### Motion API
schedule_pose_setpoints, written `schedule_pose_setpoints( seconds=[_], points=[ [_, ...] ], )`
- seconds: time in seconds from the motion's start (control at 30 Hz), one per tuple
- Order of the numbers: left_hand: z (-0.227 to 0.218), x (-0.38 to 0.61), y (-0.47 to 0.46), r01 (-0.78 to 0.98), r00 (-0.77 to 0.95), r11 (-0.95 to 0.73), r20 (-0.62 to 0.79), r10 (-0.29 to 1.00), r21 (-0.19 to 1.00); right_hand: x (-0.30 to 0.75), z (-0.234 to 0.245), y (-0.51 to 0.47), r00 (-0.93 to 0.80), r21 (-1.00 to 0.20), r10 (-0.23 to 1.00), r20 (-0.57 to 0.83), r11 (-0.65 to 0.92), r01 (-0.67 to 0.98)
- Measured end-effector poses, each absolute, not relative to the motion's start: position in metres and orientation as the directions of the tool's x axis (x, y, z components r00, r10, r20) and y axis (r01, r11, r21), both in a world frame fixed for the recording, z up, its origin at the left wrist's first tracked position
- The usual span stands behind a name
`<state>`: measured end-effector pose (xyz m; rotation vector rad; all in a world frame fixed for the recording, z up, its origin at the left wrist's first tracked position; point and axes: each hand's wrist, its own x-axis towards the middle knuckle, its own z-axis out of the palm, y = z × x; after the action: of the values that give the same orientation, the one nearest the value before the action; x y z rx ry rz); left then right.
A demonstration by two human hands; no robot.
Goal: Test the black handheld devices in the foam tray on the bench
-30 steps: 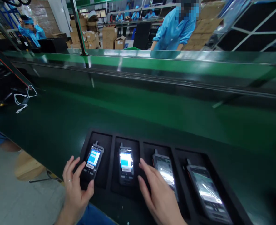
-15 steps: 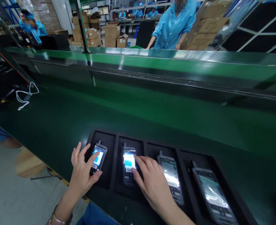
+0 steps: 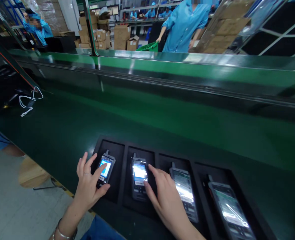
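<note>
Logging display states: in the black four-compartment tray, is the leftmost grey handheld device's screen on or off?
On: the leftmost grey handheld device shows a glowing blue-and-white screen, partly covered by the left hand.

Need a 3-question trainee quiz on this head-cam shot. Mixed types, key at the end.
1. How many grey handheld devices lie in the black compartmented tray? a) two b) four c) six
2. True or false: the looped white cable lies outside the tray, on the green tabletop.
3. Fill in: the index finger over the lit screen of the leftmost device belongs to the person's ___.

Key: 1. b; 2. true; 3. left hand.
</note>
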<state>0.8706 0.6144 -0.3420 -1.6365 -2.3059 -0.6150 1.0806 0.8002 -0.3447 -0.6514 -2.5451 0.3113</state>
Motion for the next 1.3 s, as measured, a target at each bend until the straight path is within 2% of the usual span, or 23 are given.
schedule_pose_setpoints(
  seconds=[0.27, 0.5, 0.73, 0.93, 1.1, 1.2, 1.3],
  points=[
    [-0.339, 0.872, 0.611, 0.946, -0.323, 0.259, 0.471, 0.821, 0.196, 1.081, -0.346, 0.8, -0.775, -0.323, 0.469, 0.423, 0.877, 0.355],
    [-0.34, 0.873, 0.605, 0.962, -0.274, 0.223, 0.535, 0.799, 0.16, 1.088, -0.339, 0.798, -0.742, -0.292, 0.404, 0.535, 0.913, 0.286],
    [-0.343, 0.874, 0.598, 0.958, -0.285, 0.221, 0.539, 0.793, 0.181, 1.086, -0.34, 0.796, -0.77, -0.265, 0.389, 0.506, 0.919, 0.29],
    [-0.346, 0.874, 0.599, 0.974, -0.227, 0.198, 0.533, 0.815, 0.112, 1.09, -0.346, 0.803, -0.732, -0.327, 0.394, 0.556, 0.913, 0.243],
    [-0.344, 0.875, 0.604, 0.973, -0.225, 0.224, 0.479, 0.848, 0.061, 1.086, -0.346, 0.801, -0.756, -0.354, 0.402, 0.516, 0.904, 0.239],
    [-0.346, 0.876, 0.6, 0.96, -0.278, 0.243, 0.532, 0.8, 0.136, 1.091, -0.34, 0.802, -0.748, -0.337, 0.396, 0.533, 0.91, 0.242],
    [-0.356, 0.878, 0.587, 0.887, -0.463, 0.326, 0.639, 0.614, 0.329, 1.126, -0.338, 0.822, -0.721, -0.275, 0.427, 0.546, 0.904, 0.327]
  ],
)
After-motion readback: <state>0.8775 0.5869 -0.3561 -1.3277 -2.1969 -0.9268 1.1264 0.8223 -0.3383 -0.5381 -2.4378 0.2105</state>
